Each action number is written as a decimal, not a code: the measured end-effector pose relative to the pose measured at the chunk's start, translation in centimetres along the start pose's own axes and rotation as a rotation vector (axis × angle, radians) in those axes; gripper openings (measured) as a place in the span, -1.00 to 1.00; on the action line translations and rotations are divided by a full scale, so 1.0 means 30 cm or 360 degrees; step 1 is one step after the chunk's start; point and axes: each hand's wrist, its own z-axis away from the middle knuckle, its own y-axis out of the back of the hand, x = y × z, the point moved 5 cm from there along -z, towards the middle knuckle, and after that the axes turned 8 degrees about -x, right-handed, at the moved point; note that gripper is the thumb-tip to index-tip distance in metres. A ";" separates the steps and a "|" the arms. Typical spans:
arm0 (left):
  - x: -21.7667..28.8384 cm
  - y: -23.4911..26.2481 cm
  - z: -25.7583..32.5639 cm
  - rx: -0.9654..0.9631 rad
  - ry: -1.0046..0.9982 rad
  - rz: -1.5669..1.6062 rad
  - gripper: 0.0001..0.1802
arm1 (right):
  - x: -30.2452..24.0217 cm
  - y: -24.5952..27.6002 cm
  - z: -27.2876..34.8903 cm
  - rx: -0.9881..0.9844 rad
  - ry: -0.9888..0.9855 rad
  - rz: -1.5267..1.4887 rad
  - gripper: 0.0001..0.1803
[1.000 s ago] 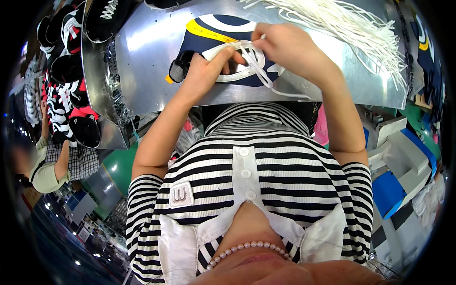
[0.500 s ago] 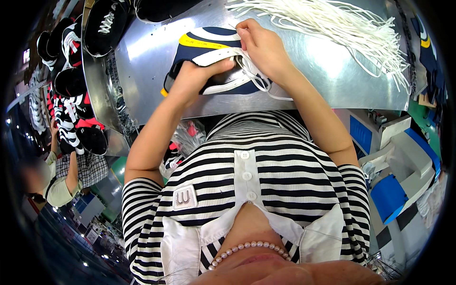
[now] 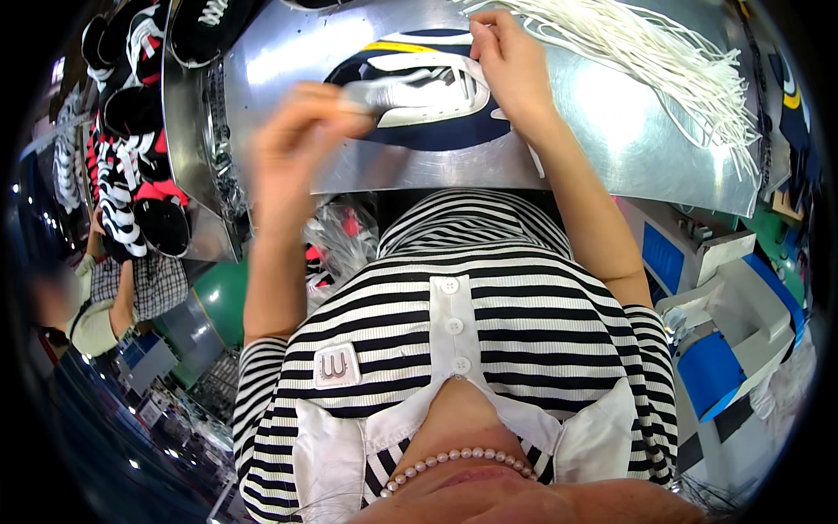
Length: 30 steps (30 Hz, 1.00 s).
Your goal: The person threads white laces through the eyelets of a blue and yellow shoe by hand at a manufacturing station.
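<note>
A navy, white and yellow shoe (image 3: 436, 135) lies on its sole on the metal table, toe to the right, its opening facing up. White laces run through the front eyelets, and one loose lace end (image 3: 536, 162) hangs past the near side of the toe. My right hand (image 3: 513, 70) is at the toe, fingers curled and pressed to the shoe's far edge. Near the heel, my left hand (image 3: 301, 131) is smeared by motion. Its fingers pinch a blurred pale strip over the opening; I cannot tell whether it is tongue or lace.
A large bundle of white laces (image 3: 646, 65) spreads over the right of the metal table (image 3: 602, 157). Black shoes (image 3: 205, 31) and red, black and white ones stand at the left. A co-worker (image 3: 96, 301) is farther left. A grey and blue machine (image 3: 720, 349) stands at the right.
My left hand has lifted off the shoe's side and moved left and toward me. The shoe now sits flatter, with its opening turned upward. My right hand has shifted slightly right.
</note>
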 end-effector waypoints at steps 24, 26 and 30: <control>-0.107 -0.200 -0.105 0.0080 -0.0054 -0.1239 -0.73 | -0.046 -0.014 0.239 -0.0521 0.0201 0.0016 -0.73; -0.112 -0.195 -0.099 0.0048 -0.0049 -0.1296 -0.72 | -0.049 -0.017 0.239 -0.0555 0.0167 0.0011 -0.73; -0.116 -0.191 -0.098 -0.0043 -0.0059 -0.1229 -0.72 | -0.046 -0.024 0.225 -0.0619 0.0122 0.0017 -0.73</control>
